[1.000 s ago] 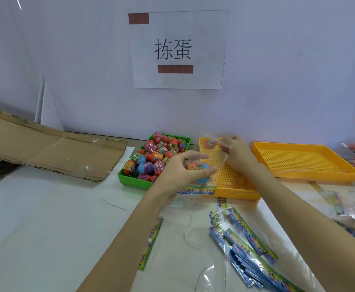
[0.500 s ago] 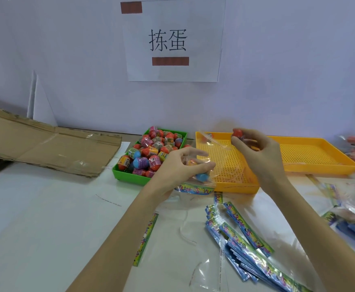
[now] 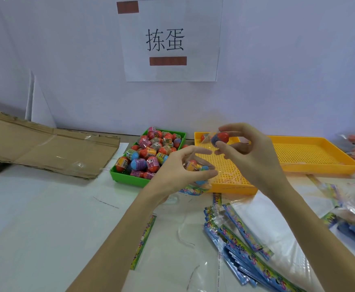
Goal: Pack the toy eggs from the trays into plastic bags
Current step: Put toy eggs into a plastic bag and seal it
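A white table [image 3: 35, 218] runs out from a pale wall that carries a paper sign [image 3: 170, 39], and the green tray [image 3: 128, 178] near the table's middle serves as the landmark. Left of the green tray lies a flattened sheet of cardboard [image 3: 45, 148]. Just right of it sits a yellow perforated tray [image 3: 231, 182], with a second yellow tray [image 3: 311, 152] farther right again. Nearer the camera than the green tray, and to its right, a heap of flat plastic bags [image 3: 246, 245] with bright printed header strips is fanned out on the table. The green tray itself is piled with toy eggs [image 3: 149, 152]: small two-tone capsules in red, orange, blue and purple, each banded with a printed label. Just right of the green tray's near corner, the left hand [image 3: 176, 171] curls its fingers round a clear bag [image 3: 197, 175] that already holds a couple of eggs. Above the first yellow tray, the right hand [image 3: 250, 152] pinches a single red-and-blue egg [image 3: 219, 139] between thumb and fingertips, held up close to the left hand.
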Available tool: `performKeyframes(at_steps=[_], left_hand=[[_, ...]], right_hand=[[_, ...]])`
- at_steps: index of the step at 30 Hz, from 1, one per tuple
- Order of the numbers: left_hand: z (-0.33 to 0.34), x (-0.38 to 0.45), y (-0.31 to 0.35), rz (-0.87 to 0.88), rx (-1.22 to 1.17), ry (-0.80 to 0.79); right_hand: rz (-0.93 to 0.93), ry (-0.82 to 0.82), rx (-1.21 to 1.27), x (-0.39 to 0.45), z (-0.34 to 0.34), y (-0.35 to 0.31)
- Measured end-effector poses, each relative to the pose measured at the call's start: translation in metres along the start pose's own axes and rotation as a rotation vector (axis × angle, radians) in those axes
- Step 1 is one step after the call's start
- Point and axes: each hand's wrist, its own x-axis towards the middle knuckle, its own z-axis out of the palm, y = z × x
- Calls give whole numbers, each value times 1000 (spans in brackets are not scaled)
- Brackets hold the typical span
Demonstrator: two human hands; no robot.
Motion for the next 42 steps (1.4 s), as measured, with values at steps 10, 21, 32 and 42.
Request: performKeyframes(at_steps=[10,21,32,42], left_hand=[[5,0,1,46,3,25],[7,1,4,105,-66,58],[0,-1,3,-133,-137,-127],[-4,11,-8,-104,-385,267]], right_hand=[[131,13,26,-2,-2,1],[24,-192,-57,-4,5,-7],[-66,-118,-120,-10,16,-4],[-11,-19,-280,18,11,27]])
